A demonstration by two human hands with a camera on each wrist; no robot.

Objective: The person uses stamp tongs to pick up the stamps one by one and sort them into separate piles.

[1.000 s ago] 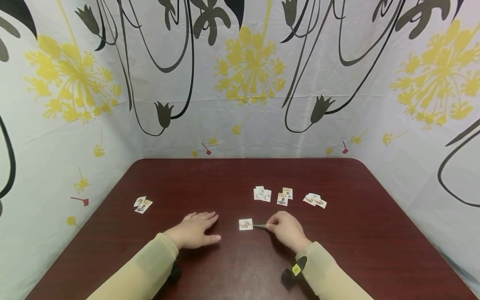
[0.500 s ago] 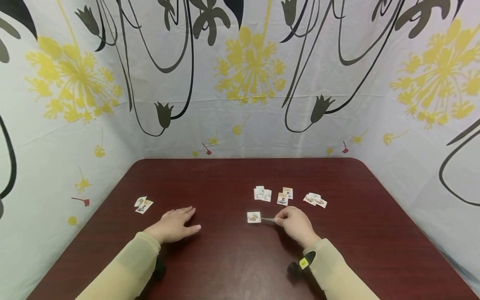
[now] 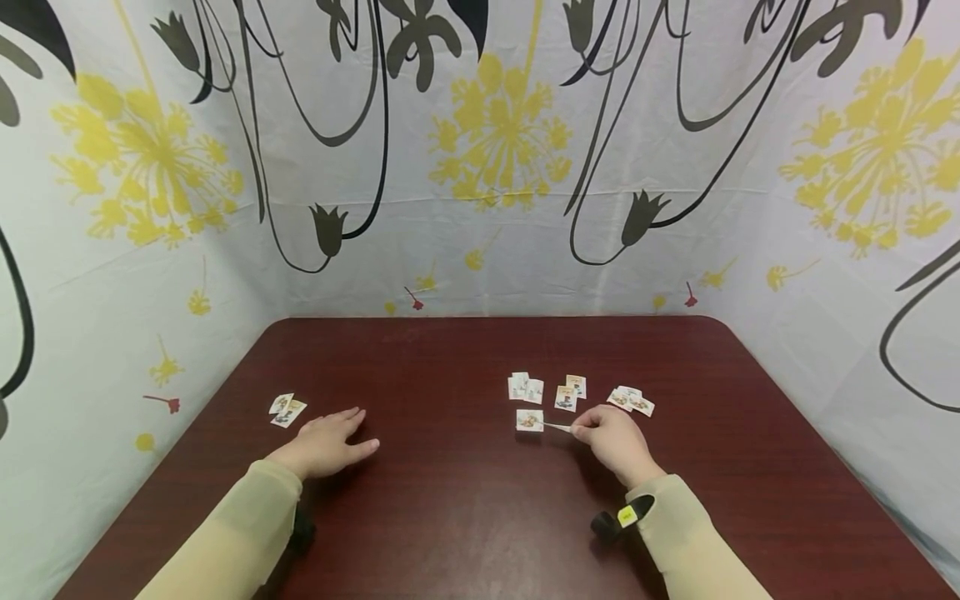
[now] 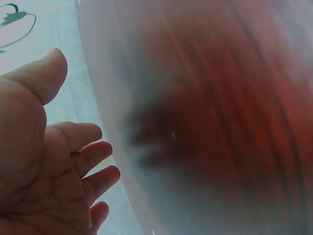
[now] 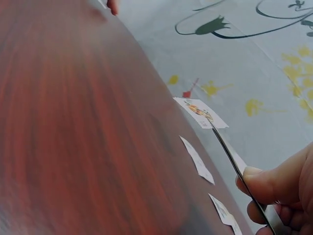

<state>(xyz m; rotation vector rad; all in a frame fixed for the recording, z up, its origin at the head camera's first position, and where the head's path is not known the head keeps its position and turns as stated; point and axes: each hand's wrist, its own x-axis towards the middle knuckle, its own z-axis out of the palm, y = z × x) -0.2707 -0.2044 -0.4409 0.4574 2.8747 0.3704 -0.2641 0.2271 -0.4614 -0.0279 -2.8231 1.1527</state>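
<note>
Metal tweezers [image 5: 229,149] are pinched between the thumb and fingers of my right hand [image 3: 617,443]. Their tips grip the edge of a small postage stamp [image 3: 529,420] with toothed edges and an orange-brown picture. A shadow under the stamp shows it is off the table. Just beyond it lie a group of pale stamps [image 3: 517,387] and a pair of stamps [image 3: 566,398]. My left hand [image 3: 324,444] is over the table on the left with fingers extended and holds nothing. In the left wrist view its palm [image 4: 44,171] is bare.
Overlapping stamps [image 3: 630,400] lie to the right, close to my right hand. Another small group of stamps [image 3: 285,412] sits at the left, near my left fingertips. The dark red table [image 3: 450,517] meets a patterned cloth [image 3: 510,250] at its far edge.
My right hand has carried the stamp in the tweezers right and farther from me, toward the stamp groups. My left hand has drawn away to the left.
</note>
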